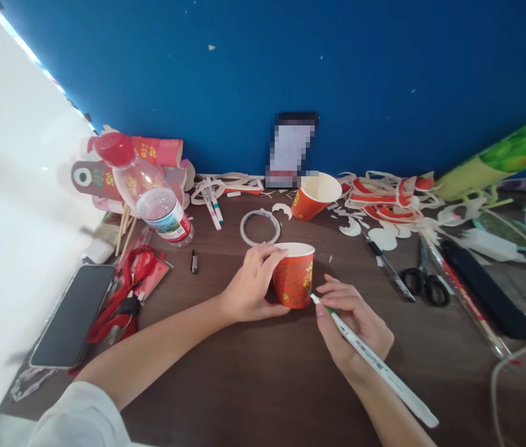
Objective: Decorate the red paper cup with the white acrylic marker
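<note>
An orange-red paper cup [292, 279] with yellow and green printing stands upright on the dark wooden table. My left hand [256, 285] grips it from the left, fingers at the rim and thumb low along its base. Between the thumb and fingers of my right hand [358, 326] is a white marker pen [379, 366] with a green tip end. Its tip is at the cup's right side, on or very close to the printed pattern. Behind this cup stands a second orange-red paper cup [304, 205], slightly tilted, its pale inside showing.
A tape roll [243, 230], paper scraps [384, 237] and a propped phone [291, 149] lie beyond the cups. At left are a plastic bottle [167, 217], red-handled scissors [128, 273] and a dark phone [73, 316]. Black scissors [437, 290], a pen [391, 270] and a cable [494, 388] are right.
</note>
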Available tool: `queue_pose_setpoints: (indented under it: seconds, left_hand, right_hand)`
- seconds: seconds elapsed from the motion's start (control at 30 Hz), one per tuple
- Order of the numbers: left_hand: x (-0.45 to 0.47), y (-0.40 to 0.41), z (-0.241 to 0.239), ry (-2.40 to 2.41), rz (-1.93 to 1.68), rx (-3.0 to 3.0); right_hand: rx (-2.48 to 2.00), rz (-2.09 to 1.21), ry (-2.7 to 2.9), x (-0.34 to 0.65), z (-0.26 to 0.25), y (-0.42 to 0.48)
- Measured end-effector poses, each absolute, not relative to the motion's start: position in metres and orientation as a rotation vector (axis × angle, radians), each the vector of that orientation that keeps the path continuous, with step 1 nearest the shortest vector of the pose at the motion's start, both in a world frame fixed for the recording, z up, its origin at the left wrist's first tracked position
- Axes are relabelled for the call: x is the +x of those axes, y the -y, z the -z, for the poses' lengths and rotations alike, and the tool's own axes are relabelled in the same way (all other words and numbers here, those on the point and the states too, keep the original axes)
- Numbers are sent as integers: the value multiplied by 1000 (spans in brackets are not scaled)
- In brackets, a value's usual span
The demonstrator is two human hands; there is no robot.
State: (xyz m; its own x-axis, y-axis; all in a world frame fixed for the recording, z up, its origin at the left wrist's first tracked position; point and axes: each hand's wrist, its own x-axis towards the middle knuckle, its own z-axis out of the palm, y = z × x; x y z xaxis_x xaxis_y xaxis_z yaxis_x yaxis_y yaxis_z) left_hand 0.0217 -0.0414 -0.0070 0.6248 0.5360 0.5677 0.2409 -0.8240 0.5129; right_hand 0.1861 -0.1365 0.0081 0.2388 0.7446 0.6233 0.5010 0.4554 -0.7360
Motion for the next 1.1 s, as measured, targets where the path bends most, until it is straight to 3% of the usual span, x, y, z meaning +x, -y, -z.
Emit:
queue_pose_setpoints:
  seconds: [1.1]
  left_hand:
    - [21, 42, 7, -630, -1064, 2473]
  right_hand:
    - [-1208, -187, 1399, 187, -9, 136]
